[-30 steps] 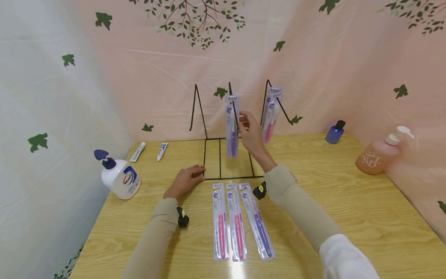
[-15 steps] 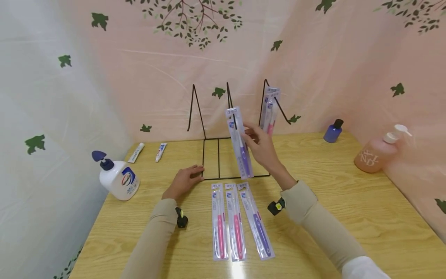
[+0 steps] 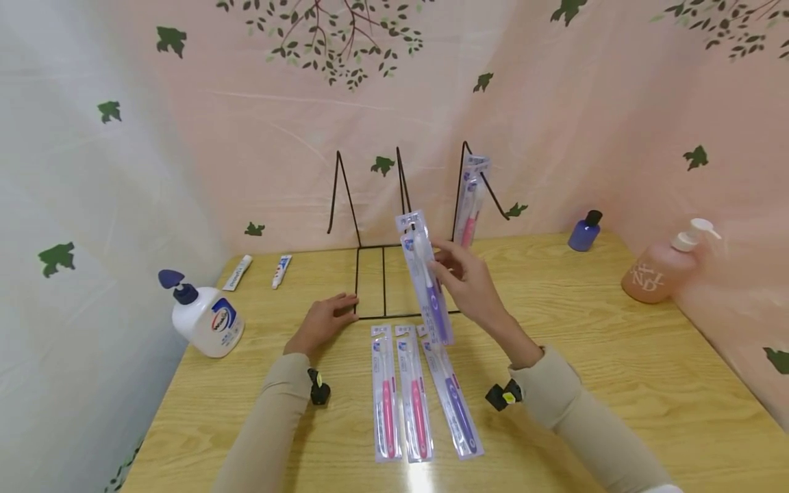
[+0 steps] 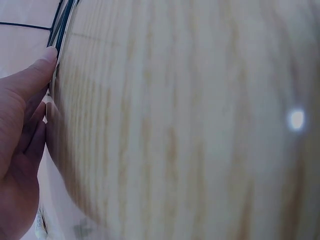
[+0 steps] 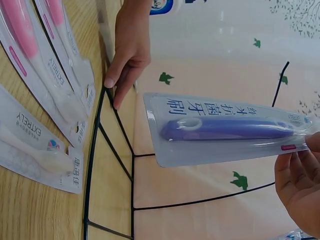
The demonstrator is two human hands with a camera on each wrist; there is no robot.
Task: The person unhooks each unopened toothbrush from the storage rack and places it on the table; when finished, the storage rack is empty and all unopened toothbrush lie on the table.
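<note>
My right hand (image 3: 468, 284) pinches the edge of a packaged toothbrush (image 3: 436, 311) with a purple handle, between thumb and fingers. The pack leans, its top overlapping the middle prong of the black wire rack (image 3: 384, 281) in the head view; its lower end overlaps a purple toothbrush pack (image 3: 459, 411) lying on the table. Beside that one lie two pink toothbrush packs (image 3: 387, 418). My left hand (image 3: 320, 323) rests at the rack's front left corner, thumb and fingertips touching the base wire. Pink-handled packs (image 3: 471, 205) hang from the right prong.
A white pump bottle (image 3: 209, 322) and two small toothpaste tubes (image 3: 238, 272) stand or lie at the left. To the right are a blue bottle (image 3: 583, 234) and an orange pump bottle (image 3: 659, 270). A patterned cloth (image 3: 277, 123) hangs behind the wooden table.
My right hand has drawn the purple toothbrush pack from its upright place on the middle prong forward and down, tilting it. My left hand has stayed at the rack's corner.
</note>
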